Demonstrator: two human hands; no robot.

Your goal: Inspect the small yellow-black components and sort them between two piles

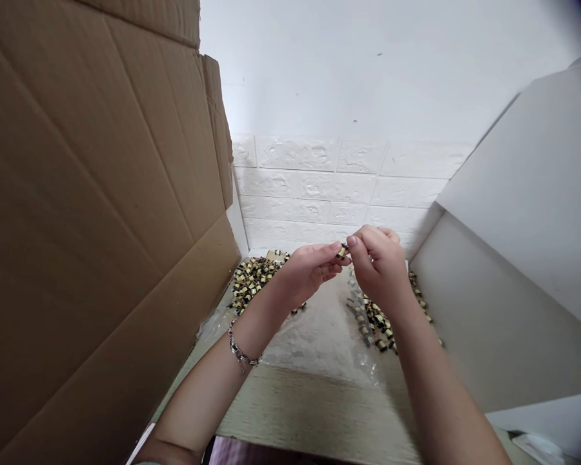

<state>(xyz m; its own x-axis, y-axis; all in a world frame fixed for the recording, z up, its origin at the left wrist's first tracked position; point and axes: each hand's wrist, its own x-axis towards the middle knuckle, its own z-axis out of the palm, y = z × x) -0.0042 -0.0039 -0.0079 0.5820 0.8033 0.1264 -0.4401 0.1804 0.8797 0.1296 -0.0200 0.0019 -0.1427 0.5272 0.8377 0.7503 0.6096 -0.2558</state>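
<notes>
A small yellow-and-black transformer is pinched between the thumb and fingers of my left hand, raised above the table. Close against its right end, my right hand is closed, thumb pressed to the curled fingers; whatever it grips there is hidden. Beyond my left forearm lies a heap of similar transformers, partly covered by the arm. Another pile of transformers spreads beneath and around my right wrist. Between the two piles, a clear plastic sheet covers part of the table.
A tall cardboard panel walls the left side. White panels stand on the right, and a white brick-patterned wall is behind. The pale wooden table has its front edge near me. A whitish plastic item lies at the lower right.
</notes>
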